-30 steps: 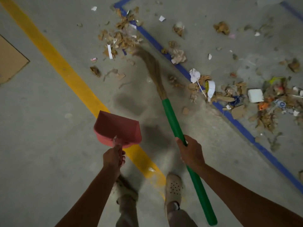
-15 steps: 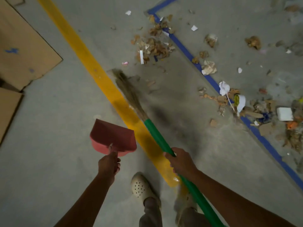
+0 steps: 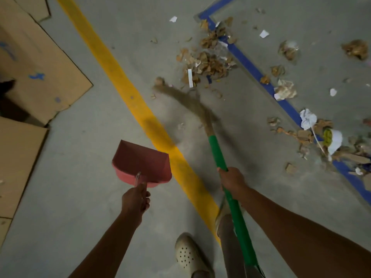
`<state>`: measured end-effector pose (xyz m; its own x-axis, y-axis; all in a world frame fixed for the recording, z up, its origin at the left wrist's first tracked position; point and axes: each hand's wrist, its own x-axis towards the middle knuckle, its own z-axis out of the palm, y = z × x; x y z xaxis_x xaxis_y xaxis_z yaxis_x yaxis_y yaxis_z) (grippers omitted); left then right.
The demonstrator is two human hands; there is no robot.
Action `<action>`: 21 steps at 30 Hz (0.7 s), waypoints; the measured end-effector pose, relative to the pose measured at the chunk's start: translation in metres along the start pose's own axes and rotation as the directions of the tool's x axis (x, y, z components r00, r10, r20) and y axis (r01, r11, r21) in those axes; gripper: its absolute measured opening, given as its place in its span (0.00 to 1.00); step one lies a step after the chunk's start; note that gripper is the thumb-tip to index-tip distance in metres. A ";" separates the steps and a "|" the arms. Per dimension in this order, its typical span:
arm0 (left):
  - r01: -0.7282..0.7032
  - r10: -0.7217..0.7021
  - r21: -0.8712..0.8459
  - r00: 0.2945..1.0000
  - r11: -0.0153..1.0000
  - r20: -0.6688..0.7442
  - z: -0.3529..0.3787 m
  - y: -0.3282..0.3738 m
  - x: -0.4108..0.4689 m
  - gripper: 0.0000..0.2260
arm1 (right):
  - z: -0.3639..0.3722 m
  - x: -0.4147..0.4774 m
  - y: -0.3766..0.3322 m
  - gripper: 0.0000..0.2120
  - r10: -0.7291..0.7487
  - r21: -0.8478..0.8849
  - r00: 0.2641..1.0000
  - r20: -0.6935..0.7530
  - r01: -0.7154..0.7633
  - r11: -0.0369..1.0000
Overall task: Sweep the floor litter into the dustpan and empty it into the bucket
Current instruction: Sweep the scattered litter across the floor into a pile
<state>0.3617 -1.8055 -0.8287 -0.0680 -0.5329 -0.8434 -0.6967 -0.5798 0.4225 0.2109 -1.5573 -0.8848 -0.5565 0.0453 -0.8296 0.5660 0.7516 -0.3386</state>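
My left hand (image 3: 136, 200) grips the handle of a red dustpan (image 3: 143, 163), held above the grey floor with its mouth facing away from me. My right hand (image 3: 232, 180) is closed around the green handle of a broom (image 3: 217, 153). The straw bristles (image 3: 186, 101) are blurred and touch the floor just below a heap of brown paper scraps (image 3: 208, 61). More litter (image 3: 321, 133) of crumpled paper and cardboard bits lies along a blue floor line at the right. No bucket is in view.
A yellow line (image 3: 124, 91) runs diagonally across the floor between dustpan and broom. A blue line (image 3: 259, 75) borders the littered area. Flattened cardboard sheets (image 3: 38, 63) lie at the left. My feet in pale perforated shoes (image 3: 188, 255) stand at the bottom.
The broom head has swung right, off the yellow line, back to the edge of the scrap heap. The view has shifted left, showing more cardboard. The dustpan stays held in the same pose.
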 end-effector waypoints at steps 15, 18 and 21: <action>-0.038 0.016 0.086 0.970 0.996 0.244 0.176 0.080 -0.038 0.10 | -0.159 0.045 0.029 0.17 0.093 0.278 0.890 -0.446 0.039 0.960; -0.055 0.022 0.115 0.964 0.992 0.266 0.197 0.096 -0.045 0.11 | -0.176 0.041 0.036 0.18 0.112 0.304 0.871 -0.478 0.044 0.952; -0.078 0.036 0.141 0.961 0.987 0.273 0.213 0.106 -0.044 0.11 | -0.180 0.035 0.043 0.17 0.094 0.332 0.868 -0.488 0.085 0.939</action>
<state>0.1388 -1.7122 -0.8178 -0.2859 -0.3647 -0.8861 -0.7833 -0.4437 0.4353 0.1057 -1.4051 -0.8484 -0.7264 0.4309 -0.5355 0.6866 0.4915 -0.5358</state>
